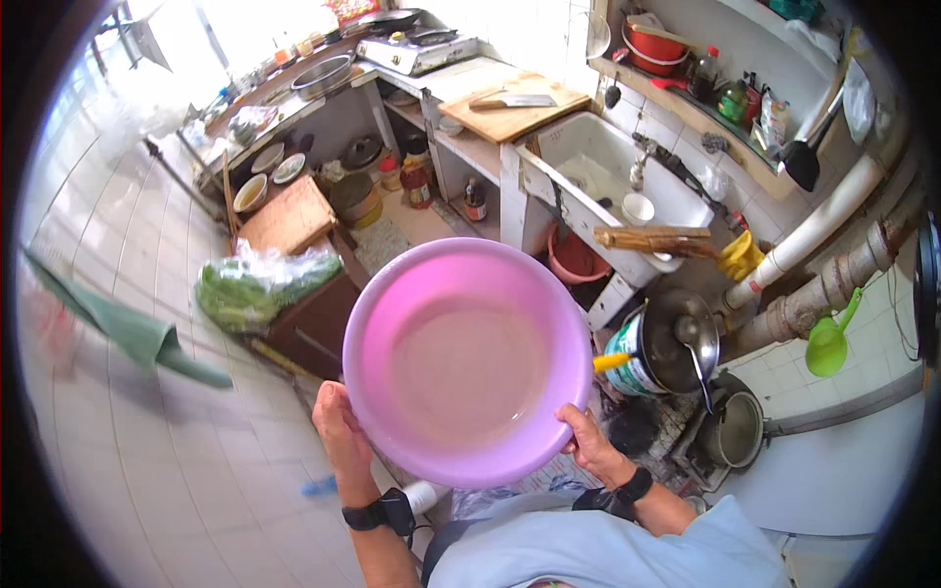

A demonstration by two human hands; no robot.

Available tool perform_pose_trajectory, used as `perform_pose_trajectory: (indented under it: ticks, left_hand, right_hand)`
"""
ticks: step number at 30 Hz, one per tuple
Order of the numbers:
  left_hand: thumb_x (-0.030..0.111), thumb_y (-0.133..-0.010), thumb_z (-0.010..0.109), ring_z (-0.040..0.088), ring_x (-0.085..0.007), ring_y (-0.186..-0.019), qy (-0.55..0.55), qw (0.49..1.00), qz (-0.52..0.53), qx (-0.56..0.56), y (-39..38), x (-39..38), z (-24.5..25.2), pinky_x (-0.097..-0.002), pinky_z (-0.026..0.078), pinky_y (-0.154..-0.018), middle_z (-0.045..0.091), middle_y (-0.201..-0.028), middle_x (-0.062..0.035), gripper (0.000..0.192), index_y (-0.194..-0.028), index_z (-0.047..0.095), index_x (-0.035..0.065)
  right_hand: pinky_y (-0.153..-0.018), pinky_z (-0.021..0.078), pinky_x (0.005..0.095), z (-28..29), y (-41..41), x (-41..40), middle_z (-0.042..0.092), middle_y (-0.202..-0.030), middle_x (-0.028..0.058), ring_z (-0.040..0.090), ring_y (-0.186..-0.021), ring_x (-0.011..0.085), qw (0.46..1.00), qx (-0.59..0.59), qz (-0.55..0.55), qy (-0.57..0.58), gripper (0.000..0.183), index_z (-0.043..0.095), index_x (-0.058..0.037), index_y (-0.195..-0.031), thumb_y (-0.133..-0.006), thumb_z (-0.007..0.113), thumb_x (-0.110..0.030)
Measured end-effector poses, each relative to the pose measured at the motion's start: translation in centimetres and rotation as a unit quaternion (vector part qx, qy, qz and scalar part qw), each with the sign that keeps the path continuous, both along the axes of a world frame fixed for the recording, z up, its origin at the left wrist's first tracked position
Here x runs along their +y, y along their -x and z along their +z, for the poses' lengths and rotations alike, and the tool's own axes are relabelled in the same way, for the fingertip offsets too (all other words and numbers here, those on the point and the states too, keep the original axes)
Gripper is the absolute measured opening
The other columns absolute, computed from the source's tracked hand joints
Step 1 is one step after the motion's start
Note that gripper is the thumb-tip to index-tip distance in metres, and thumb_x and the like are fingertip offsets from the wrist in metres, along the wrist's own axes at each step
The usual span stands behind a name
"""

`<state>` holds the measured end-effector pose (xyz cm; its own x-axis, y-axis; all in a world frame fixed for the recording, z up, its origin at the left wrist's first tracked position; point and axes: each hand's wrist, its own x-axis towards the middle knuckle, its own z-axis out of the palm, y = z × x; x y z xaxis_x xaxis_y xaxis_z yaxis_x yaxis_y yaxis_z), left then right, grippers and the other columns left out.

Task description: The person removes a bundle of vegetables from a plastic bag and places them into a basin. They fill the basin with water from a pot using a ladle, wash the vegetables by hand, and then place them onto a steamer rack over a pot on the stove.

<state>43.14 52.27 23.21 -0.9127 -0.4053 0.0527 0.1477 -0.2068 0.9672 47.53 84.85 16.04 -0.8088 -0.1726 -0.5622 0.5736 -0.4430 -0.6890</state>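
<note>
A large pinkish-purple plastic basin (pixel 470 360) is held in front of my body, above the floor. It seems to have a shallow layer of cloudy liquid in the bottom. My left hand (pixel 342 426) grips its lower left rim, fingers mostly hidden behind the wall. On the lower right rim, my right hand (pixel 592 441) holds on with the thumb over the edge. Beyond the basin, to the right, is a white sink (pixel 581 158) with a white cup (pixel 637 209) in it. A cleaver (pixel 514 101) lies on a wooden cutting board (pixel 507 125) beside the sink.
Left of the basin, bagged green vegetables (pixel 257 290) sit by a wooden board (pixel 288 214). At the right stand a bucket (pixel 625 360) topped by a pan with a ladle (pixel 689 338), and a metal pot (pixel 735 430). A red bucket (pixel 577 257) is below the sink.
</note>
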Motion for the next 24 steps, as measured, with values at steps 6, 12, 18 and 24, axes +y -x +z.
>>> perform_pose_trajectory:
  ticks: [6, 12, 18, 24]
  left_hand:
    - [0.025, -0.093, 0.048, 0.034, -0.0057, -0.043, -0.02, 0.997, -0.072, -0.011, 17.9, -4.6, 4.0, -0.0206, 0.031, -0.037, 0.038, -0.055, 0.0012, 0.029, -0.07, 0.041, 0.0089]
    - [0.02, -0.09, 0.056, 0.037, -0.0038, -0.044, 0.128, 0.981, -0.143, 0.012, 37.5, -1.4, 4.2, -0.0188, 0.033, -0.039, 0.041, -0.057, 0.0041, 0.023, -0.072, 0.047, 0.0101]
    - [0.014, -0.082, 0.064, 0.053, -0.0078, -0.053, 0.321, 0.927, -0.193, 0.025, 53.0, 4.1, 1.7, -0.023, 0.044, -0.05, 0.056, -0.062, -0.0011, 0.014, -0.08, 0.056, 0.0024]
    - [0.023, -0.074, 0.067, 0.063, -0.0222, -0.082, 0.469, 0.853, -0.225, 0.046, 66.9, 8.7, -0.6, -0.0341, 0.049, -0.073, 0.064, -0.088, -0.011, 0.029, -0.096, 0.061, 0.0044]
  right_hand:
    - [-0.035, 0.0269, 0.0188, 2.4, 9.1, -4.4, 0.049, -0.066, -0.003, 0.039, -0.043, 0.0047, 0.988, -0.019, -0.15, -0.029, 0.021, 0.051, -0.0097, -0.09, -0.077, 0.059, -0.025]
    - [-0.035, 0.027, 0.0189, 2.1, 17.2, -3.2, 0.048, -0.066, -0.0033, 0.038, -0.043, 0.0057, 0.963, -0.038, -0.262, -0.043, 0.018, 0.051, -0.0122, -0.087, -0.078, 0.058, -0.025]
    - [-0.036, 0.0267, 0.0219, 0.2, 26.4, -2.5, 0.046, -0.059, -0.0041, 0.034, -0.04, 0.0073, 0.948, -0.051, -0.313, -0.018, 0.014, 0.049, -0.015, -0.076, -0.078, 0.057, -0.026]
    - [-0.034, 0.0279, 0.0211, 0.2, 32.7, -1.6, 0.049, -0.063, -0.0023, 0.039, -0.041, 0.0077, 0.934, -0.062, -0.35, -0.026, 0.016, 0.052, -0.0113, -0.085, -0.077, 0.057, -0.024]
